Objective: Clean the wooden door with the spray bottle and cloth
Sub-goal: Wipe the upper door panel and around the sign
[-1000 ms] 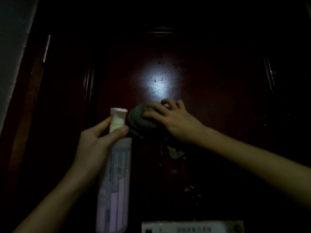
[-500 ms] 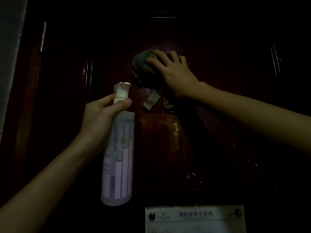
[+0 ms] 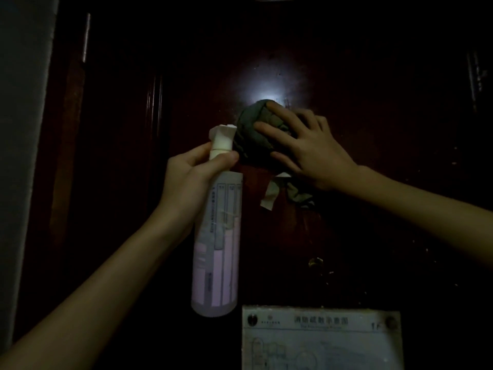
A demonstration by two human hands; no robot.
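Observation:
A dark red wooden door fills the dim view, with a bright glare spot near its middle. My left hand grips a tall pale spray bottle by its neck, nozzle up, close to the door. My right hand presses a bunched grey-green cloth flat against the door just under the glare. A white tag and a loose end of the cloth hang below my palm.
A white framed notice is fixed to the door at the bottom. A small brass peephole sits above it. The door frame and a pale wall run down the left side. Small specks dot the door's right part.
My right hand slid the cloth up the door, then back down in the view and a little to the right. The bottle in my left hand stayed roughly beside it.

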